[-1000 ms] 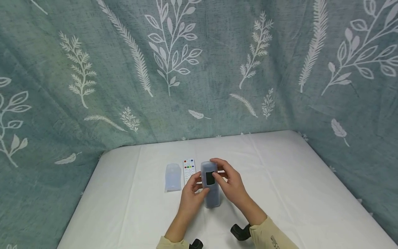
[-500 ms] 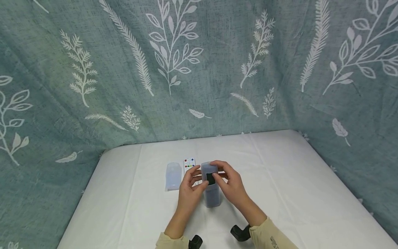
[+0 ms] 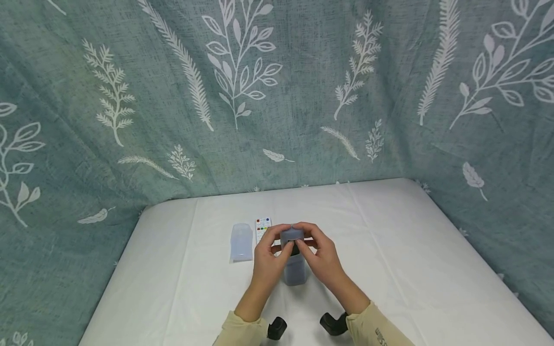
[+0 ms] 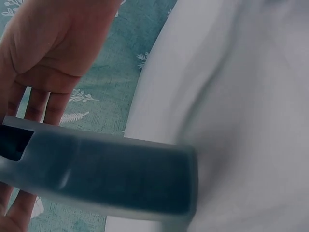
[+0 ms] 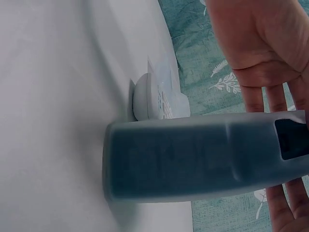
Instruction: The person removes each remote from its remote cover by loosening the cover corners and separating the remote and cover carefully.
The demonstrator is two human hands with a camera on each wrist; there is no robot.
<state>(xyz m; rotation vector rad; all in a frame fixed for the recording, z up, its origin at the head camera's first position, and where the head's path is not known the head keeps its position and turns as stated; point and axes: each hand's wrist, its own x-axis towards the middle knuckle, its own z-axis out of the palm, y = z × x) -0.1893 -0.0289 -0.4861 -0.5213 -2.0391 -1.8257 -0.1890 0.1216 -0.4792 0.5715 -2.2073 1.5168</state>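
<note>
A dark remote control in a translucent cover [image 3: 295,272] stands tilted up between both hands in the head view. My left hand [image 3: 268,257] pinches its upper left side, thumb in front and fingers behind. On the opposite side my right hand [image 3: 322,257] grips the same upper end, its thumb close to the other. The thumbs partly hide a black window [image 5: 292,140] cut in the cover. In the left wrist view the covered lower part [image 4: 120,169] reaches close over the white cloth.
A white remote [image 3: 262,228] with coloured buttons lies behind the hands, partly hidden. Left of it rests a flat translucent cover [image 3: 241,242]. Black wrist mounts [image 3: 277,328] hang below the sleeves. A patterned green curtain [image 3: 277,105] surrounds the white table [image 3: 173,288].
My left hand has slid up the covered remote from its middle to the top end, opposite the right hand. The remote's top has tipped toward the camera. The right hand has hardly moved.
</note>
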